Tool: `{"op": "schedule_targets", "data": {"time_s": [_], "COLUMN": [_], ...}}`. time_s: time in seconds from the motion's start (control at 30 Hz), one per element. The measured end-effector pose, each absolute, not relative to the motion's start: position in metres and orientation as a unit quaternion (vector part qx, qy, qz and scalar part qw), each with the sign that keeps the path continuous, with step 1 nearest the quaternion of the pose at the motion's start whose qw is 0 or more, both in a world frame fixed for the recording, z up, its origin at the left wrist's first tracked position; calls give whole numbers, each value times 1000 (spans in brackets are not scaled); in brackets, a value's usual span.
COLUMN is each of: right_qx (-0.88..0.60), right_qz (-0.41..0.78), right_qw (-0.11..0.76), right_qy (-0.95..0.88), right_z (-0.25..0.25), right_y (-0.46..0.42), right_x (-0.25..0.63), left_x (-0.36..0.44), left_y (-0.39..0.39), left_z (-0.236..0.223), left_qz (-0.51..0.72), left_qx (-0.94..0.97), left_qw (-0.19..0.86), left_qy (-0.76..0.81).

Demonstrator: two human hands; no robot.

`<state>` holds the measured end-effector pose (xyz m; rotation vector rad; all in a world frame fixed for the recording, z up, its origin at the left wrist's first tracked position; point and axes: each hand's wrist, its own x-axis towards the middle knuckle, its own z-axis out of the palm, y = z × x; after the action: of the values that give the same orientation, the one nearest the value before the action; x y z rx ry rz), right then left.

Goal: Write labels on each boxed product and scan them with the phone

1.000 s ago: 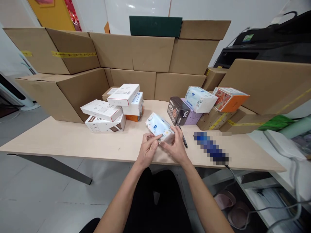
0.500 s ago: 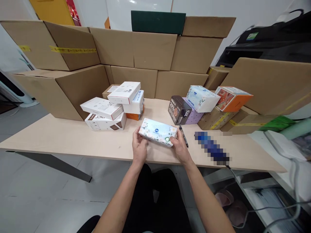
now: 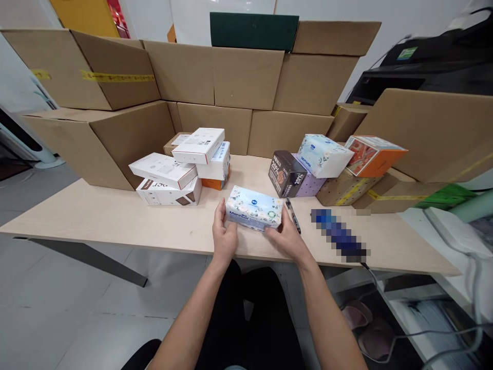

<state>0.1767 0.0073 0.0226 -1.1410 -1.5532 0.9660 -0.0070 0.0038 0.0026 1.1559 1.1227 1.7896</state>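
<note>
A tissue pack (image 3: 254,206) with a pale blue floral print is held between my two hands near the table's front edge. My left hand (image 3: 225,232) grips its left end, with the thumb at the front. On the right end, my right hand (image 3: 288,234) is closed round the pack, its thumb against the front lower edge. The printed front side faces me along with the top. A black marker pen (image 3: 293,216) lies on the table just beyond my right hand.
White boxes (image 3: 165,169) are stacked at the left. A brown box (image 3: 285,173), another floral tissue pack (image 3: 323,155) and an orange box (image 3: 375,155) are grouped at the right. Cardboard walls (image 3: 246,77) enclose the back of the table (image 3: 108,216). A blurred-out blue object (image 3: 339,235) lies front right.
The tissue pack has tilted so that its printed front side now shows more. My right thumb has moved from its top down to the front edge. The view has shifted slightly.
</note>
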Motion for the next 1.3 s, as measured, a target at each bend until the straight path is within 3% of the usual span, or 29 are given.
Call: {"op": "schedule_targets", "data": {"time_s": [0.17, 0.3, 0.43, 0.6, 0.67, 0.73, 0.83, 0.93, 1.07, 1.17, 1.23, 1.3], "right_qx": [-482, -516, -571, -597, -652, -719, -774, -772, -750, -711, -631, -523], "right_qz": [429, 403, 285, 78, 11, -4, 59, 93, 91, 145, 203, 257], "right_qw": [558, 545, 514, 548, 504, 393, 195, 125, 213, 419, 572, 670], "right_qy": [-523, -524, -574, -580, -567, -573, -600, -616, -620, -546, -483, -460], "right_z": [15, 12, 17, 25, 30, 36, 42, 42, 36, 40, 49, 62], "right_y": [11, 13, 7, 3, 5, 8, 13, 17, 18, 16, 13, 11], "right_x": [176, 178, 172, 180, 193, 207, 222, 227, 233, 237, 235, 226], "left_x": [-9, -11, -12, -9, -8, -7, -4, 0, 3, 3, 3, 3], "left_y": [-4, -5, -3, -5, -6, -7, -7, -8, -10, -11, -11, -10], "left_z": [5, 3, 5, 14, 15, 15, 14, 13, 13, 13, 12, 11], "left_qz": [716, 711, 690, 657, 650, 642, 626, 602, 566, 555, 548, 539], "left_qx": [436, 457, 483, 517, 524, 532, 547, 581, 613, 623, 633, 644], "left_qw": [328, 316, 325, 280, 275, 275, 271, 253, 233, 225, 219, 215], "left_qy": [435, 431, 430, 472, 476, 480, 485, 486, 500, 503, 501, 498]}}
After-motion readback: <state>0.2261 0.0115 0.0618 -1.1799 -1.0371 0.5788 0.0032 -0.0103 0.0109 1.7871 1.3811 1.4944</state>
